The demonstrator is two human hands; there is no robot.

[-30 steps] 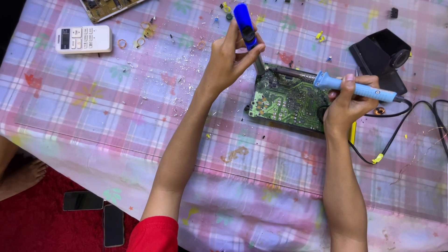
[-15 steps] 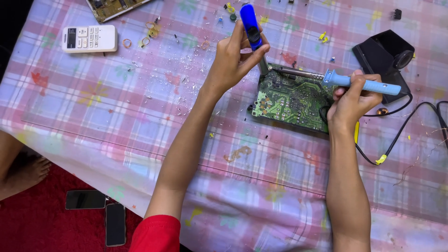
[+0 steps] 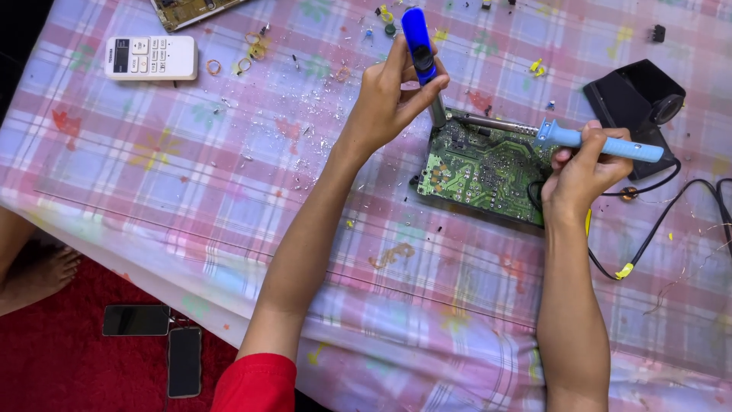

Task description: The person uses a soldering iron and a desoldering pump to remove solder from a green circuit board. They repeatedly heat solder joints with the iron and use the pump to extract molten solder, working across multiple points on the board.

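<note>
A green circuit board (image 3: 482, 172) lies on the plaid tablecloth (image 3: 229, 191). My left hand (image 3: 389, 99) grips a dark blue desoldering pump (image 3: 417, 38), held upright with its tip at the board's upper left corner. My right hand (image 3: 583, 172) holds a light blue soldering iron (image 3: 602, 143). The iron lies nearly level, and its metal tip points left to the same corner, close to the pump's tip. A black cord (image 3: 648, 229) runs off from the iron to the right.
A black iron stand (image 3: 637, 99) sits at the right. A white remote control (image 3: 151, 58) and another circuit board (image 3: 191, 9) lie at the upper left. Small parts and solder scraps dot the cloth. Two dark phones (image 3: 164, 339) lie on the red floor, beside a bare foot (image 3: 38, 278).
The view has drifted a little. Both hands keep their tools at the board's upper left corner with only slight shifts.
</note>
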